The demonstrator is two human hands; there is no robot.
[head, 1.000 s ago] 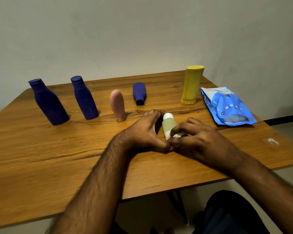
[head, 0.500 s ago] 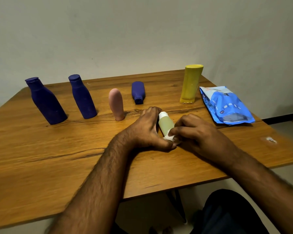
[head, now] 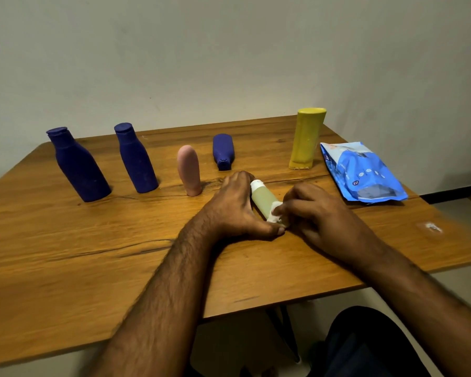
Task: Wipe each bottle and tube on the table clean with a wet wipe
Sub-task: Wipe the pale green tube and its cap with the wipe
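At the wooden table's [head: 65,268] near middle, a person's left hand [head: 234,210] grips a small pale green bottle [head: 264,200], tilted; the right hand [head: 318,213] pinches a white wet wipe [head: 274,214] against its lower end; wiping seems underway; next, likely turning the bottle for unwiped sides.

You're working at a wooden table [head: 65,254]: two upright blue bottles [head: 78,165] [head: 136,159], pink tube [head: 189,170] standing, small blue bottle [head: 223,151] lying flat, yellow bottle [head: 306,138] standing inverted, blue wipes pack [head: 360,172] lying at right, white smudge [head: 433,227] near the right edge.
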